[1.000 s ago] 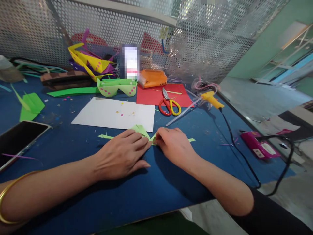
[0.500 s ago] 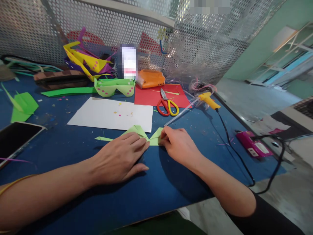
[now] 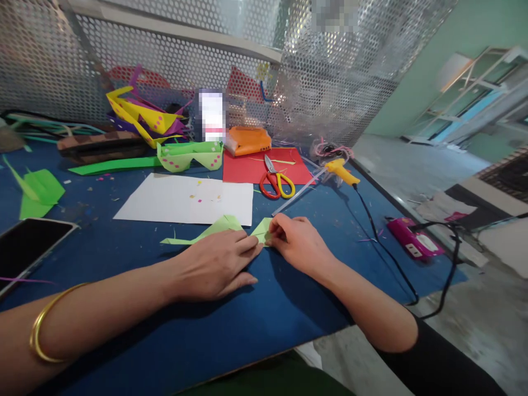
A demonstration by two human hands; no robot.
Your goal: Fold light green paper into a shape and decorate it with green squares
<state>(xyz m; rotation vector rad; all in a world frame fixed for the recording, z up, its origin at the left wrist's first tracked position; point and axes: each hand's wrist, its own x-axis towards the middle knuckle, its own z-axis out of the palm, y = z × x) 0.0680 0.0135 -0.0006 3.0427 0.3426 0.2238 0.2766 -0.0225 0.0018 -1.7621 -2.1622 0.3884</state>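
The person is working with a pale green paper piece (image 3: 225,224), which is lying at twelve o'clock from the body on the blue table (image 3: 297,313), its narrow tail pointing toward nine. The left hand (image 3: 216,261) is resting palm down over the middle of it, fingers extended and close together, thumb apart, covering the paper rather than gripping it. At three o'clock from there, the right hand (image 3: 301,242) is bringing thumb and curled fingertips together, seemingly pinching the paper; how tightly, one cannot tell.

The piece is probably being very light and springy, stiff enough for creasing yet tearing easily at the notch between its parts. Its edges are likely offering the best hold, with a flat palm steadying the wide part; the thin tail is looking too bendable for pulling.

Beyond, a white sheet (image 3: 181,206) is lying toward eleven o'clock, scissors (image 3: 272,170) toward one.
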